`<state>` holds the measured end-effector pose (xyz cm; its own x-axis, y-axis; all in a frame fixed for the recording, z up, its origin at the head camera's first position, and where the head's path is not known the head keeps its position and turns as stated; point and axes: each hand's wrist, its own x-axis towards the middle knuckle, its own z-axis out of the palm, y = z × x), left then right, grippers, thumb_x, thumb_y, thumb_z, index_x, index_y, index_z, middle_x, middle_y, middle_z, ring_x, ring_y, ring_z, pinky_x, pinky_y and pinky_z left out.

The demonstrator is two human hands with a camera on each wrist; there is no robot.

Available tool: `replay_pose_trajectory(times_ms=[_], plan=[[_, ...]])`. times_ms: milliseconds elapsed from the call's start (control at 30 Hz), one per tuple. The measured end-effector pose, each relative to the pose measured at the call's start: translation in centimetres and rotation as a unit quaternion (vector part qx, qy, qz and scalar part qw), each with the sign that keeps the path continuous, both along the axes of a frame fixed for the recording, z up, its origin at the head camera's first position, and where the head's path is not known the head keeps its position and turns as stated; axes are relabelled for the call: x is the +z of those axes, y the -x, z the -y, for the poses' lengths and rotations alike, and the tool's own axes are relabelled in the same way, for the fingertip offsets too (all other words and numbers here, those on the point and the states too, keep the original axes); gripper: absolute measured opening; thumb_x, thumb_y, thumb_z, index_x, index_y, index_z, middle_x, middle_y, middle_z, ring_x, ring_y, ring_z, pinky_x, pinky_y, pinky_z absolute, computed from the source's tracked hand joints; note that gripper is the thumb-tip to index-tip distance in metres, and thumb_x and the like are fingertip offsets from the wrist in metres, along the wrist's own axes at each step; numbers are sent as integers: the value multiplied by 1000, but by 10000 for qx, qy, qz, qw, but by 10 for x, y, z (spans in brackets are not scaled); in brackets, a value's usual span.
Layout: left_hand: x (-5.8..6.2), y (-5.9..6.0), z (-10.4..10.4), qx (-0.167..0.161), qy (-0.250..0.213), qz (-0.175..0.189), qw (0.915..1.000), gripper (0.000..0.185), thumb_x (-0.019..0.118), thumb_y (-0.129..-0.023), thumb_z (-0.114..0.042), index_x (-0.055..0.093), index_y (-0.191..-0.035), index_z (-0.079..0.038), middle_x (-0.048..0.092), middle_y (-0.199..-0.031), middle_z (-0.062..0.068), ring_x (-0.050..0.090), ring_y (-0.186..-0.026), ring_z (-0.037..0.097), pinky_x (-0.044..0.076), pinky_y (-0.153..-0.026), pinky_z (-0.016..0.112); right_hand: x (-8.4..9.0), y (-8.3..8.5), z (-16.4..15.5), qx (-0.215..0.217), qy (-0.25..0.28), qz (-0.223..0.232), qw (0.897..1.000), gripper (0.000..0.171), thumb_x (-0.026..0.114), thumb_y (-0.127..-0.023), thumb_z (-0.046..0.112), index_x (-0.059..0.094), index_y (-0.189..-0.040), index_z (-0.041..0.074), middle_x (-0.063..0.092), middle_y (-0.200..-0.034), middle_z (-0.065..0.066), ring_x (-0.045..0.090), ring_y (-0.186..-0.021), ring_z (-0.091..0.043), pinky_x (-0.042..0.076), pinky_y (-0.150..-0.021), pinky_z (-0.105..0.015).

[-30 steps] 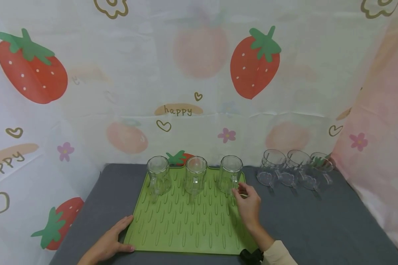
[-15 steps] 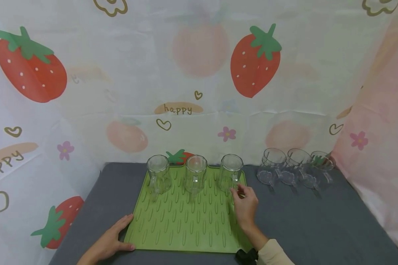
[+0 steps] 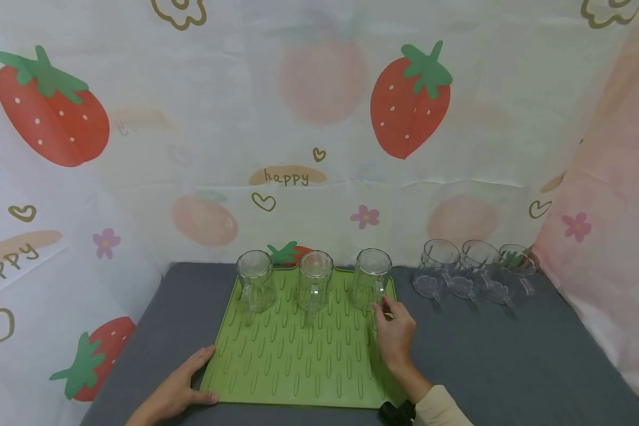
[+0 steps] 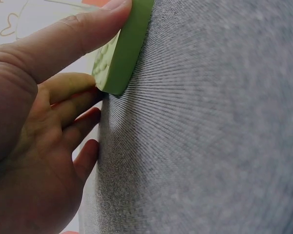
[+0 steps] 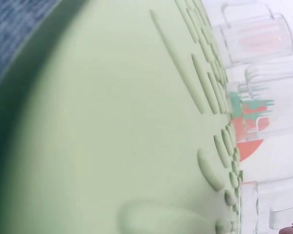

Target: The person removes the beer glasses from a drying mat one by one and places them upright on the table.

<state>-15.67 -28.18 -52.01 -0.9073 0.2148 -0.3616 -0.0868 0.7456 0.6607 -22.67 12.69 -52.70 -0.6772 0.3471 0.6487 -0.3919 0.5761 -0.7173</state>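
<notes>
Two bare hands in view, no gloves, rings or markings. Right hand: cream long sleeve ends at the wrist, with a black strapped device just ahead of the cuff. Left hand: wrist bare; short, unpainted nails visible in the wrist view.

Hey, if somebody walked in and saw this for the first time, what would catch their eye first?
Probably the bright green mat on the grey table, with three clear glass mugs upside down along its far edge. The right hand is at the handle of the rightmost mug, while the left hand rests at the mat's near left corner. Three more clear mugs stand off the mat to the right.
</notes>
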Motion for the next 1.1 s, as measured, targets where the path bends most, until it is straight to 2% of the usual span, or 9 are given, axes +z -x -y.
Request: replay_pose_trajectory(times_ms=[167,433,867,967,1100], plan=[[-1,0,1,-37,-44,-13,10000,104,84,-73,-36,28,-151,3,20,-154,36,19,-141,56,31,-103,70,2,1,-4,-24,-151,-102,9998,16,74,-80,-8,72,-96,-11,69,-82,-20,69,-73,-29,59,-60,-35],[-2,0,1,12,-19,-42,10000,107,85,-70,-39,29,-151,3,22,-154,36,20,-141,56,31,-102,70,4,0,-11,-74,-306,23,9995,20,72,-82,-7,72,-101,-9,68,-83,-19,70,-72,-29,60,-60,-39],[-3,0,2,-43,-25,-87,10000,105,84,-72,-37,29,-151,3,21,-154,35,20,-141,56,31,-103,70,9,-3,-24,363,-425,-19,9984,21,72,-77,-13,72,-98,-11,68,-79,-19,69,-69,-32,60,-59,-37],[-2,0,2,-14,6,-48,10000,107,85,-70,-39,29,-151,2,21,-155,35,20,-141,56,31,-103,70,10,-4,-26,374,-480,-22,9981,20,74,-76,-12,72,-97,-10,69,-79,-18,70,-69,-30,59,-59,-31],[-2,0,1,41,-17,3,10000,108,85,-69,-40,29,-151,2,21,-155,34,19,-141,55,31,-103,70,13,-4,-30,441,-550,-126,9974,20,75,-75,-12,73,-95,-9,69,-79,-16,70,-68,-28,56,-59,-15]])
